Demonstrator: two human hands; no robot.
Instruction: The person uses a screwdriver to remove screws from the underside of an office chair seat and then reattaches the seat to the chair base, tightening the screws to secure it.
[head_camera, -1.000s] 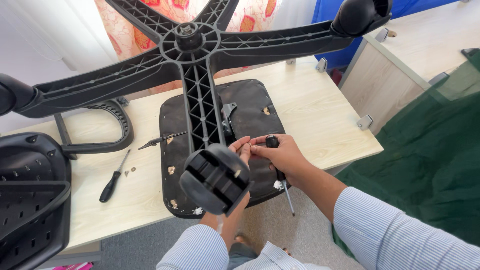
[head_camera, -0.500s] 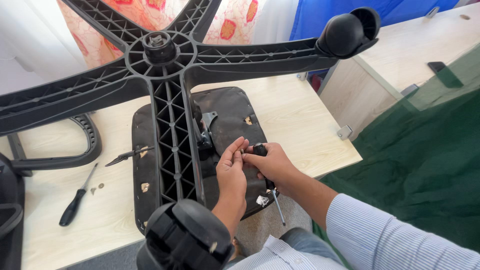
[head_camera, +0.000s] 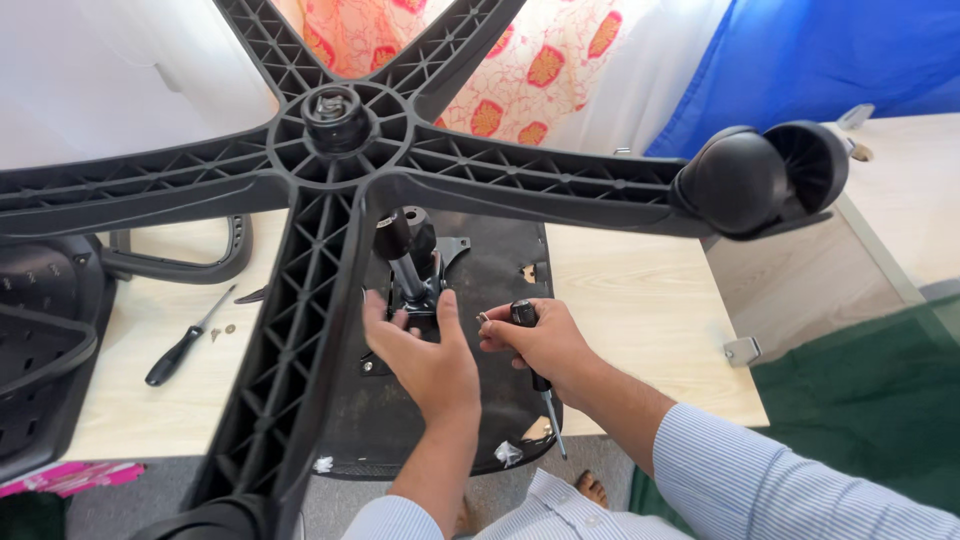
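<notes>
I'm seeing my left hand (head_camera: 425, 355) nearest, fingers spread and pressing on the metal tilt mechanism (head_camera: 425, 290) bolted to the upturned seat pan (head_camera: 470, 400); it is gripping the bracket's edges, not closed around anything loose. At 3 o'clock of it, just beside, my right hand (head_camera: 540, 345) is clenching a black-handled screwdriver (head_camera: 535, 375), shaft pointing down toward 6 o'clock past the seat pan's near edge. Whether a screw sits at its fingertips, I can't tell.

The seat pan is lying underside-up on the light wooden table (head_camera: 640, 310), overhanging the near edge. The gas lift cylinder (head_camera: 400, 255) is rising out of the mechanism toward 12 o'clock into the hub of the black five-star chair base (head_camera: 335, 120), which is spanning the whole view above the hands. A twin caster wheel (head_camera: 765, 180) is sitting on the arm at 2 o'clock.

At 9 o'clock, well apart, a second screwdriver (head_camera: 185, 345) is lying on the table, a black armrest loop (head_camera: 200, 260) beyond it. Farthest, at 12, floral fabric (head_camera: 520, 60) is hanging.
</notes>
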